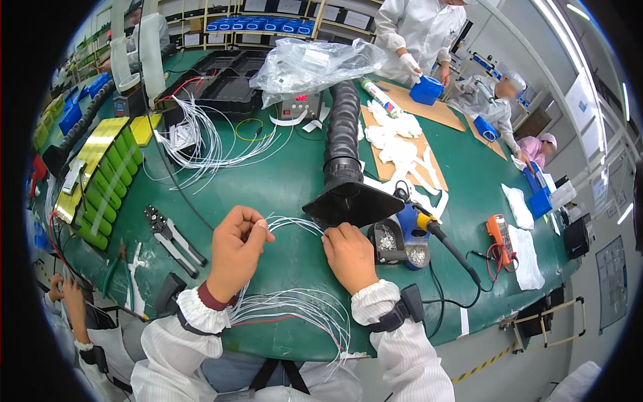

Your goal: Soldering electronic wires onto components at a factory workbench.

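Observation:
A bundle of thin white wires (293, 222) arches between my two hands above the green bench. My left hand (236, 249) is closed in a pinch where the bundle meets its thumb; a few wire ends stick up beside the fingertips. Closed around the bundle's other end is my right hand (351, 253), its fingertips partly hidden below the rim of a black fume extraction hood (353, 201). Below my hands, more white wires (295, 305) with a red one among them lie in a loose loop between my forearms.
Wire strippers (167, 234) and green-handled pliers (122, 264) lie left, near a green battery pack (104, 187). A soldering iron (429, 224) rests in its stand on the right, beside a tip-cleaner box (387, 241). Farther right is an orange multimeter (499, 234). Co-workers handle blue packs across the bench (469, 181).

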`<state>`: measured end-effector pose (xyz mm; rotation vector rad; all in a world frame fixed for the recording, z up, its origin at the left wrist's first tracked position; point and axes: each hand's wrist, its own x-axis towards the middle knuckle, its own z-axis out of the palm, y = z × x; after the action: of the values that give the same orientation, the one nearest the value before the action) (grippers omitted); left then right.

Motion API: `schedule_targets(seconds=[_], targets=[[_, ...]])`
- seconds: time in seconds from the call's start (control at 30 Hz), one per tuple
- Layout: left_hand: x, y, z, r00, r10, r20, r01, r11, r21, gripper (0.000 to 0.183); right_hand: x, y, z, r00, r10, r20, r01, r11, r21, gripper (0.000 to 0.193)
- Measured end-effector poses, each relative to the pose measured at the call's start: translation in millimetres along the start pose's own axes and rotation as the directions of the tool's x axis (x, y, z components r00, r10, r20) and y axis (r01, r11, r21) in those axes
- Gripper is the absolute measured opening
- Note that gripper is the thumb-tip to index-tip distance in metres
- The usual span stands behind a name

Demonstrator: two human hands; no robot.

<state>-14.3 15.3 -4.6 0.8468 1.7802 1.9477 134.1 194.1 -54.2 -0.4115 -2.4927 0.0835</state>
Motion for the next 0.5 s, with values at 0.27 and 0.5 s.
schedule_targets(seconds=[0.27,0.5], targets=[[-1.7,-8.4,-0.5,0.999,-0.018,0.05,0.016,1.0,0.021,0.006,-3.0,0.6,8.0,0.999,0.044,0.017,-0.045,0.995,0.085,0.009],[0.4,-7.9,-2.5,0.999,0.011,0.036,-0.012,1.0,0.009,0.006,5.5,-7.1,-3.1,0.998,0.049,-0.031,-0.047,0.998,0.036,0.01]])
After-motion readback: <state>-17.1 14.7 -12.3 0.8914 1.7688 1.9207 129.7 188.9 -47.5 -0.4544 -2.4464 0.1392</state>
